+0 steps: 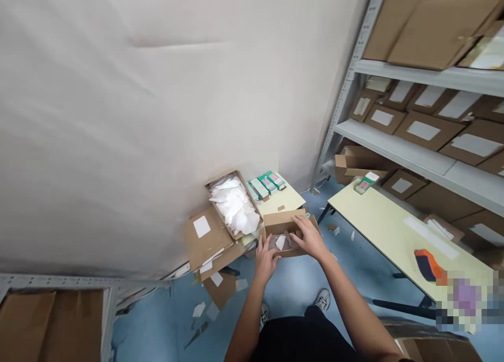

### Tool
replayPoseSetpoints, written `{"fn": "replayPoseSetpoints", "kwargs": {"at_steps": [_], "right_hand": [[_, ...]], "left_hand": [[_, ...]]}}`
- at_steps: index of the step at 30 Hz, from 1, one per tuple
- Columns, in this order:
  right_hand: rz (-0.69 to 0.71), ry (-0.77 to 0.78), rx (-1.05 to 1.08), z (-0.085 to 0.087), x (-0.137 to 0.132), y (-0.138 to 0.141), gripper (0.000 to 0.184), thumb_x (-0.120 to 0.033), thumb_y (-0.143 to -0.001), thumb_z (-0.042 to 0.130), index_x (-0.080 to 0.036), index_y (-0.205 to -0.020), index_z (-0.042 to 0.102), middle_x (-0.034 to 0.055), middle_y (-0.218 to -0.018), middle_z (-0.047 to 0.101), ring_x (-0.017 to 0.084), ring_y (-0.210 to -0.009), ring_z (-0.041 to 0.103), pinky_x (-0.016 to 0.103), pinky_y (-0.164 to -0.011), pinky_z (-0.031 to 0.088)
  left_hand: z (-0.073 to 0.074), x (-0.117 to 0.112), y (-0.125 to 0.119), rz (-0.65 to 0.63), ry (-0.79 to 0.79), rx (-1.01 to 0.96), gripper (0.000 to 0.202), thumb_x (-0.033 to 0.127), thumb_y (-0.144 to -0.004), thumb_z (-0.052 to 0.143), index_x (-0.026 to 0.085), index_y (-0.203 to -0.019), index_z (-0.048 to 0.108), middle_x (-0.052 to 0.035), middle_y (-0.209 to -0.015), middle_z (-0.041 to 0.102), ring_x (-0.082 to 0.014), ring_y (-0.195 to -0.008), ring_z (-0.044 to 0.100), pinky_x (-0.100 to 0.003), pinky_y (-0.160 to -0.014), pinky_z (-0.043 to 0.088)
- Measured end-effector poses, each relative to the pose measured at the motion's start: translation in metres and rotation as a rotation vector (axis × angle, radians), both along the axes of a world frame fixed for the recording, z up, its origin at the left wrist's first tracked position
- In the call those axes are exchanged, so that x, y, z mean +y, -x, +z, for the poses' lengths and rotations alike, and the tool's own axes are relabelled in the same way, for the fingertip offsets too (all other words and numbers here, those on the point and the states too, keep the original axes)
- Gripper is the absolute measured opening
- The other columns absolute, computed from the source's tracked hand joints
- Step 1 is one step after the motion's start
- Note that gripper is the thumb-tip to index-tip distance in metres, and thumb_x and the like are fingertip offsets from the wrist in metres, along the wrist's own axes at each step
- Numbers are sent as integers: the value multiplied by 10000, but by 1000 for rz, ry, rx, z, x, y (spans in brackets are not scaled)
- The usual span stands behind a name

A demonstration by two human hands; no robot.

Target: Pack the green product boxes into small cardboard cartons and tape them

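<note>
An open cardboard box (277, 221) is in front of me at the near end of a small table, with its flaps raised. Inside it lie a white scrap of paper (280, 241) and grey-brown pieces I cannot make out. My left hand (265, 261) grips the box's left side, its thumb by the opening. At the right side, my right hand (312, 238) holds the box with fingers over the wall and thumb towards the inside. Left of it stands another box full of crumpled white packing material (234, 204). Several green-and-white small boxes (268, 184) lie behind.
A pale yellow table (378, 223) stands to the right, bearing a small green box (366, 183) and an orange-and-navy object (428, 266). Metal shelving (394, 136) holds several labelled cartons. Flattened cardboard (208, 233) lies left; paper scraps litter the blue floor (157, 325).
</note>
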State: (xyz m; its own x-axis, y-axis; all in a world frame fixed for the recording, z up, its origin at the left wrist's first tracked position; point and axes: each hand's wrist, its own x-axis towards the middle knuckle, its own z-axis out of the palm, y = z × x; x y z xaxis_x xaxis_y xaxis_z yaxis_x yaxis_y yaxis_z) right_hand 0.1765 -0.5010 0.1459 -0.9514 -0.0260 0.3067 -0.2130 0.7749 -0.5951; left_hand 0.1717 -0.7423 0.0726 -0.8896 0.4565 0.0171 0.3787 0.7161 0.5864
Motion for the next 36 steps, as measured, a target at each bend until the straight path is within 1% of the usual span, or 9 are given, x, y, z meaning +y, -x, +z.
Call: {"fn": "replayPoseSetpoints", "kwargs": {"at_steps": [5,10,13,15,20,25,28,31,36], "right_hand": [[-213,25,37,-19,122,-33,583,-360,-949,633,-245,-1516,556,148,-1585,529,364,-1481,483,605,-1217,425],[-416,66,26,-29,245,-86,621,-376,-954,619,-276,-1557,512,130,-1606,506,353,-1485,476,599,-1219,425],[-559,82,30,-32,304,-123,652,-374,-948,624,-283,-1579,486,124,-1627,481,341,-1500,459,580,-1224,428],[-671,89,37,-37,333,-148,672,-369,-942,628,-283,-1590,470,122,-1648,455,340,-1513,445,589,-1238,408],[-963,117,54,-50,377,-205,682,-393,-946,631,-282,-1598,464,119,-1660,435,363,-1534,411,617,-1243,387],[-1092,96,70,-50,400,-233,669,-378,-956,623,-263,-1596,465,127,-1667,421,363,-1559,367,619,-1247,371],[-1148,108,50,-47,414,-235,670,-374,-962,613,-273,-1604,450,130,-1686,391,351,-1543,401,590,-1224,412],[-1193,111,41,-42,426,-229,669,-368,-967,608,-276,-1609,442,129,-1696,377,335,-1524,438,553,-1207,443],[-1265,128,-1,-38,445,-195,660,-370,-961,625,-283,-1596,467,118,-1692,393,335,-1523,444,552,-1192,461]], "left_hand": [[2,114,0,-143,80,-6,172,174,-838,802,245,-995,795,-55,-1699,392,-437,-1618,182,-709,-1233,317],[6,238,-7,-340,94,-47,173,131,-853,759,230,-990,793,-68,-1691,401,-424,-1618,186,-716,-1236,320],[7,306,-10,-480,81,-2,176,125,-858,743,236,-985,792,-60,-1649,464,-405,-1617,199,-703,-1252,314],[7,346,-11,-573,66,39,165,135,-871,728,243,-980,792,-48,-1629,488,-385,-1618,210,-674,-1273,302],[6,428,-16,-752,91,73,144,190,-920,703,242,-1025,788,-49,-1695,395,-371,-1624,201,-636,-1264,326],[3,484,-17,-866,152,79,164,183,-932,687,250,-1043,787,-34,-1721,353,-369,-1639,149,-602,-1256,337],[-5,508,-9,-906,151,77,147,183,-921,706,246,-1026,787,-37,-1720,356,-364,-1637,163,-584,-1262,337],[-20,530,8,-944,124,86,149,206,-887,756,244,-1027,789,-53,-1714,365,-387,-1629,182,-608,-1246,353],[-50,587,63,-991,128,89,150,190,-839,791,247,-977,805,-46,-1691,407,-410,-1606,239,-632,-1234,366]]}}
